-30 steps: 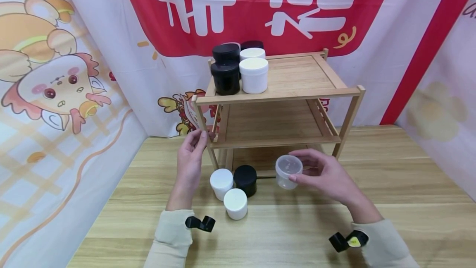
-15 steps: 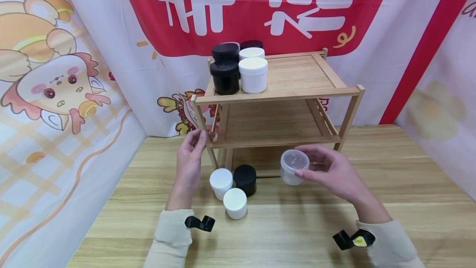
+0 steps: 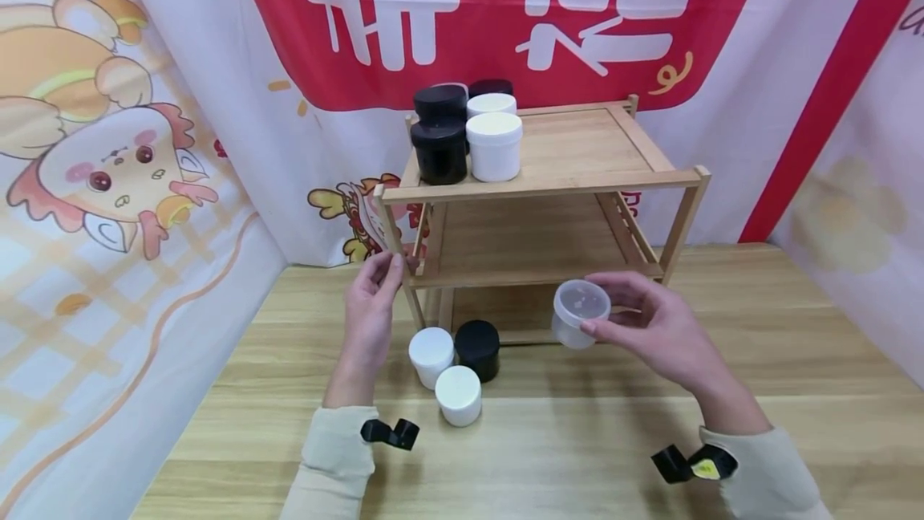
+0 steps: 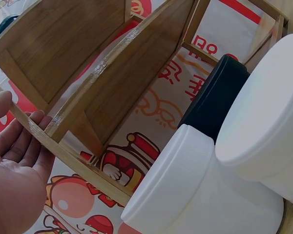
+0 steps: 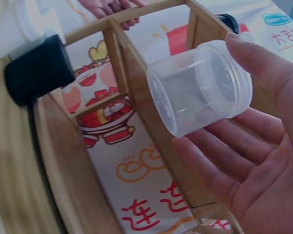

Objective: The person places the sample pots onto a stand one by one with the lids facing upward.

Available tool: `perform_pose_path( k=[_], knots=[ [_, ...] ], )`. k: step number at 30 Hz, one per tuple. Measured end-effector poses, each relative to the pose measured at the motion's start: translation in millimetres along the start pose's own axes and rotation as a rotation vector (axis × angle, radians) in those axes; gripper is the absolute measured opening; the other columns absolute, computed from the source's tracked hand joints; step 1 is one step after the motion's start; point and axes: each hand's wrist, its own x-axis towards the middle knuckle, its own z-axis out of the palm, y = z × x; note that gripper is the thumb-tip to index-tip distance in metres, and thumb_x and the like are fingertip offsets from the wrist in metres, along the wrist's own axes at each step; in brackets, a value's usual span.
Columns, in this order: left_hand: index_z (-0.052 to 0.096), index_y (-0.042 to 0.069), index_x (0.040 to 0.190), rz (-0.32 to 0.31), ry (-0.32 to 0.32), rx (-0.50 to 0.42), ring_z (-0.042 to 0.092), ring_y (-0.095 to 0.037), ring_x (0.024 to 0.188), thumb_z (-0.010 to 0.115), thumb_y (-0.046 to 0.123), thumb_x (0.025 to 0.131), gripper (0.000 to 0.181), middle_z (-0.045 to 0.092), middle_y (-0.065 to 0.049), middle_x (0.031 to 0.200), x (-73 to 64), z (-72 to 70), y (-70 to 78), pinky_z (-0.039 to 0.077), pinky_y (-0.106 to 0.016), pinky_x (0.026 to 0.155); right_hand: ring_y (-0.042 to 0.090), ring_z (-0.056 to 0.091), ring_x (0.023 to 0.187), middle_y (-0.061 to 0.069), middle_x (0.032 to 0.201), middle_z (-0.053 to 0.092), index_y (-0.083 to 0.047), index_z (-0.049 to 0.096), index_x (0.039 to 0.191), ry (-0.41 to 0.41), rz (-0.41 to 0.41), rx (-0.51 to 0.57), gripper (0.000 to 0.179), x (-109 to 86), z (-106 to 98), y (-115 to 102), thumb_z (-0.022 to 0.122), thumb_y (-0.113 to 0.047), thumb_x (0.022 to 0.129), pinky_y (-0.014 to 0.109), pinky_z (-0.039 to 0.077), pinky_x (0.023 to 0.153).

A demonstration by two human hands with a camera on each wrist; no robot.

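Pinching clear cylindrical plastic jar with right hand. Gripping tan wooden tiered rack with left hand, apparently steadying it.

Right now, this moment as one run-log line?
left hand: grips rack post | right hand: holds clear jar off table | on table: two white jars, one black jar

Pale beige sleeves — black wrist units
Both units look angular — the right one bears a yellow label.
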Motion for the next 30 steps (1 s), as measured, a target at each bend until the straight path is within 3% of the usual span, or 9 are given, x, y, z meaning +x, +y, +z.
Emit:
perform_pose_path(
  k=[10,16,23,30],
  knots=[
    [0.054,0.010,0.150,-0.003,0.020,0.002,0.055,-0.016,0.138,0.058,0.035,0.112,0.045,0.059,-0.004,0.143,-4.4,-1.3,-1.0,0.041,-0.035,0.128,0.023,0.076,0.111,0.015,0.132,0.071,-0.011,0.062,0.141,0.005,-0.017,-0.073,0.057,9.9,-14.2,-25.7,0.088,-0.020,0.092,0.027,0.067,0.082],
    [0.054,0.009,0.149,0.006,0.030,0.002,0.056,-0.015,0.135,0.059,0.036,0.112,0.046,0.061,-0.002,0.139,-3.9,-0.5,-0.6,0.042,-0.035,0.126,0.012,0.075,0.107,0.012,0.131,0.072,-0.014,0.062,0.142,0.019,0.013,-0.127,0.057,14.6,-24.3,-39.0,0.088,-0.026,0.092,0.026,0.065,0.081],
    [0.053,0.008,0.150,0.010,0.009,-0.010,0.056,-0.016,0.137,0.059,0.036,0.112,0.048,0.061,-0.004,0.141,-1.3,0.0,-1.9,0.041,-0.036,0.127,0.030,0.073,0.119,0.009,0.136,0.071,-0.018,0.061,0.143,0.061,0.062,-0.184,0.059,12.5,-33.4,-48.7,0.086,-0.038,0.094,0.020,0.062,0.085],
    [0.054,0.009,0.150,0.012,0.001,-0.010,0.055,-0.016,0.137,0.058,0.035,0.112,0.046,0.060,-0.004,0.141,-1.0,1.1,-1.3,0.040,-0.037,0.128,0.011,0.074,0.111,0.009,0.134,0.072,-0.018,0.062,0.141,0.064,0.047,-0.179,0.056,12.6,-39.8,-54.8,0.086,-0.037,0.094,0.022,0.064,0.084]
  ],
)
